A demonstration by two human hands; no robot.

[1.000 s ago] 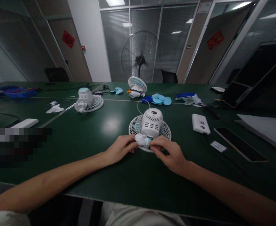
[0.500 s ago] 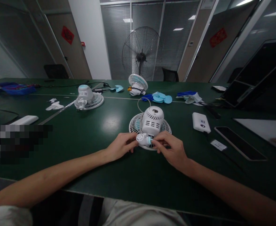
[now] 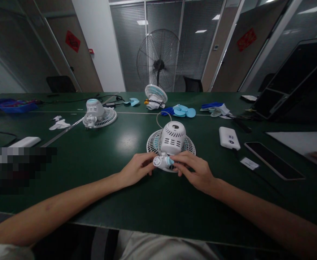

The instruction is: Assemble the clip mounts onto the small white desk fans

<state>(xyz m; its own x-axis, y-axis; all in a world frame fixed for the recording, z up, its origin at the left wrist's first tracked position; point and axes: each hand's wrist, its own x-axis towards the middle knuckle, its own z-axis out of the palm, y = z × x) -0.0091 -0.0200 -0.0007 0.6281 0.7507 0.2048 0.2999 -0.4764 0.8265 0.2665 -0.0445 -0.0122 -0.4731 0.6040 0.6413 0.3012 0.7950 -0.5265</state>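
Observation:
A small white fan (image 3: 172,139) lies face down on its round grille, its slotted motor housing upward. From the housing's near side sticks out a white neck joint (image 3: 160,162) with a light-blue knob (image 3: 170,161) at its right end. My left hand (image 3: 137,169) pinches the joint from the left, thumb in front, fingertips partly hidden behind it. The thumb and index finger of my right hand (image 3: 195,169) are closed on the knob. A thin pale cable (image 3: 158,117) loops up behind the housing.
A second fan (image 3: 95,113) lies back left, another fan (image 3: 155,97) farther off. Light-blue blades (image 3: 184,111) and gloves (image 3: 215,109) lie behind. To the right are a white power bank (image 3: 229,138) and a dark phone-like slab (image 3: 273,160). The green table's (image 3: 107,213) near edge runs below my arms.
The light-blue knob now sits at a different angle, and my right fingers have shifted over it. My left hand stays at the neck joint. The whole view has moved slightly.

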